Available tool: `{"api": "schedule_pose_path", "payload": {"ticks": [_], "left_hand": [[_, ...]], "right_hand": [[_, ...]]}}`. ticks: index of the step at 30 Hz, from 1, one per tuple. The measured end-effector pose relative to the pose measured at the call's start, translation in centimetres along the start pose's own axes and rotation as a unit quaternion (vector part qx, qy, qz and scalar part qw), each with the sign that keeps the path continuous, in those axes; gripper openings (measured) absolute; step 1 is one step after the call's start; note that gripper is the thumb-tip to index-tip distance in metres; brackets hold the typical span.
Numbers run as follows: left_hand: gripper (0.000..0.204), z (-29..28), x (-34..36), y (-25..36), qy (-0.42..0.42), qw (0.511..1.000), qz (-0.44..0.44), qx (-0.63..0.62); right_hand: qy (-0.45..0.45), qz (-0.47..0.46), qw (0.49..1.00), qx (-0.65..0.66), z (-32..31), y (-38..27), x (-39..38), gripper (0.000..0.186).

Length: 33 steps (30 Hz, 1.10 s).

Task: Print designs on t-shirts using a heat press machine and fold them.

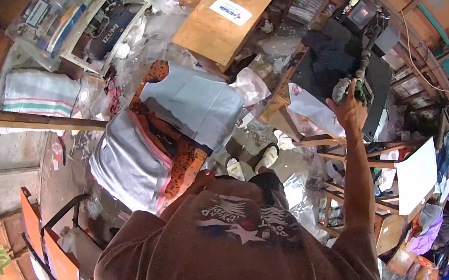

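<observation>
Workshop: through the head camera I see a cluttered concrete floor [244, 143] strewn with crumpled clear plastic.
Tabletop: a flat black tabletop [380, 74] stands ahead to the right, a loose black cloth [328, 53] across it.
Right hand [349, 109]: reaching over the tabletop, index finger extended, thumb spread, at a grey rag-wrapped bundle [339, 91] below a dark wrapped post [367, 51]; I cannot tell whether it grips.
Left hand [204, 180]: low by the body, beside an orange, black-patterned cloth [186, 170]; its grip is hidden from me.
Piles: a pale blue-grey cloth [192, 102] and a light-grey cloth [131, 157] lie flat to the left.
Progress: I judge work under way at the tabletop, those piles laid out; I cannot tell how much is left.
</observation>
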State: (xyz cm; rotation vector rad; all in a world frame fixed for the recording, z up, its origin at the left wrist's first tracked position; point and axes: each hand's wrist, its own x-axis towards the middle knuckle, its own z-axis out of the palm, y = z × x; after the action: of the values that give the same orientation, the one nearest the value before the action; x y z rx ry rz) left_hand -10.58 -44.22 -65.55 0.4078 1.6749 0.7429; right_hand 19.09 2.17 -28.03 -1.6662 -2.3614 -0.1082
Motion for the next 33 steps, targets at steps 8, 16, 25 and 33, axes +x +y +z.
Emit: {"api": "schedule_pose_path", "payload": {"ticks": [8,16,25,33], "left_hand": [[0.028,1.9,4.4,1.3,-0.048,0.989,0.133,0.032],[0.025,12.6,-3.4,37.4,-0.063,0.897,0.435,0.042],[0.037,26.6,6.8,64.3,0.028,0.681,0.675,0.282],[0.037,28.8,5.8,74.1,0.067,0.715,0.618,0.32]], "right_hand": [[-0.095,0.018,0.992,-0.08,0.3,0.3,1.0,0.08],[-0.018,-0.039,0.998,-0.038,-8.0,1.5,4.6,0.069],[-0.128,-0.111,0.985,0.015,-17.7,4.8,10.2,0.073],[0.077,-0.224,0.963,0.13,-30.7,11.3,22.5,0.059]]}}
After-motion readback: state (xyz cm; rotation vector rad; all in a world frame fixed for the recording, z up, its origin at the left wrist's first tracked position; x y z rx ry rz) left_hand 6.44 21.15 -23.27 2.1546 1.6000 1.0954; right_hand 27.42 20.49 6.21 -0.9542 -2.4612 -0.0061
